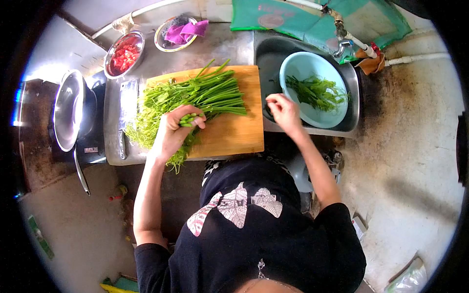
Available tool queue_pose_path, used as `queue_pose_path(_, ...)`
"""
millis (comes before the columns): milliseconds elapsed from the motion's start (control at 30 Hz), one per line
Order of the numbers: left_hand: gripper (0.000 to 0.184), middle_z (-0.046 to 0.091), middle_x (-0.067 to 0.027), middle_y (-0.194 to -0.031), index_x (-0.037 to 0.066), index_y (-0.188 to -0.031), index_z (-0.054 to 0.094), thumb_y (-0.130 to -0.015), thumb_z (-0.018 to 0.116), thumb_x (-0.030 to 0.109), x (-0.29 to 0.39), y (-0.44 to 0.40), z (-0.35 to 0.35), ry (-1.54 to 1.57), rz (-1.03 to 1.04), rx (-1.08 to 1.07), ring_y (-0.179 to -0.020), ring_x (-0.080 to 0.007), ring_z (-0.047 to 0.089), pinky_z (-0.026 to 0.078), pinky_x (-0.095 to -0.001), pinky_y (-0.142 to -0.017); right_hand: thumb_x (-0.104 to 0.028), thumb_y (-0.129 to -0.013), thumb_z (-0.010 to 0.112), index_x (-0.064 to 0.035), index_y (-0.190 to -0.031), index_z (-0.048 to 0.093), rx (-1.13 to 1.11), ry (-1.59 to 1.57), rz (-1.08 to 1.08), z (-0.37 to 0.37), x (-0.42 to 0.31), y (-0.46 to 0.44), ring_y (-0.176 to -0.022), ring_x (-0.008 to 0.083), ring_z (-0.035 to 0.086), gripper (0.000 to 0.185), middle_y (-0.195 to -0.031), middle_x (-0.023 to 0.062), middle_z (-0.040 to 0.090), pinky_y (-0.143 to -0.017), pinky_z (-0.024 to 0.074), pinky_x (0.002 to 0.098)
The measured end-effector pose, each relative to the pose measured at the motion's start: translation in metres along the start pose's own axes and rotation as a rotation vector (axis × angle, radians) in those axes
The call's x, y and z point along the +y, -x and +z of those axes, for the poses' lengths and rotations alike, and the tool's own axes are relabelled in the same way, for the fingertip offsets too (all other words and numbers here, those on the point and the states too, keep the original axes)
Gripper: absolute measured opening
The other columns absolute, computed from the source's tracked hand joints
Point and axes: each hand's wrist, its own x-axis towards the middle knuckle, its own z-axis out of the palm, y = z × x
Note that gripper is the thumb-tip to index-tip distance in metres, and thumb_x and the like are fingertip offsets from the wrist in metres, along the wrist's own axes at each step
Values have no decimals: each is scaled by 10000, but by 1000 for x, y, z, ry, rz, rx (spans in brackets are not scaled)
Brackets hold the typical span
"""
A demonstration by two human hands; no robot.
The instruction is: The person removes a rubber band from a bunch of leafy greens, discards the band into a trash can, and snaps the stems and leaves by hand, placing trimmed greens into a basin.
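Note:
My left hand (172, 131) is closed around a small bunch of green stems (189, 119), their cut ends showing between the fingers. Beneath and beyond it, a large pile of leafy green vegetables with long stems (210, 94) lies on a wooden cutting board (234, 139), stems toward the right and leaves spilling over the left and front edges. My right hand (285, 113) hovers at the sink's left side, fingers curled together; whatever they pinch, if anything, I cannot make out. Just right of it, a light blue basin (288, 66) holds loose greens (317, 93).
The basin sits in a metal sink (266, 49) below a tap (343, 46). A cleaver (128, 110) lies left of the board. Behind stand a bowl of chopped red food (125, 54) and a bowl with a purple cloth (185, 32). A pan (68, 112) is at far left.

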Motion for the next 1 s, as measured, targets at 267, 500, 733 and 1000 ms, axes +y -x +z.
queue_pose_path(267,85,527,28,-689,29,-942,626,-877,647,79,22,32,-34,357,-123,178,-593,-57,462,350,-200,-539,-120,-867,634,-79,-987,545,-92,218,-319,65,-36,10,-704,292,660,155,-885,100,590,-576,541,382)
queue_pose_path(500,113,613,21,-736,25,-861,683,-769,742,53,67,55,-68,59,-67,415,-618,-43,476,352,-199,-546,-116,-862,635,-78,-990,528,-80,150,-318,53,-36,11,-723,294,657,171,-885,94,590,-588,545,395)
queue_pose_path(733,121,653,-20,-786,9,-913,701,-795,676,0,105,61,-81,-331,38,531,-689,-73,563,432,-220,-630,-147,-825,691,-88,-965,546,-127,252,-246,57,-38,3,-715,273,652,209,-864,69,592,-597,534,382)
queue_pose_path(1000,207,706,-87,-931,33,-993,703,-787,694,19,69,1,-47,-372,77,154,-859,-164,672,512,-292,-790,-44,-755,744,-39,-805,648,3,-324,-88,29,-63,-14,-598,132,590,108,-757,49,612,-552,469,269)
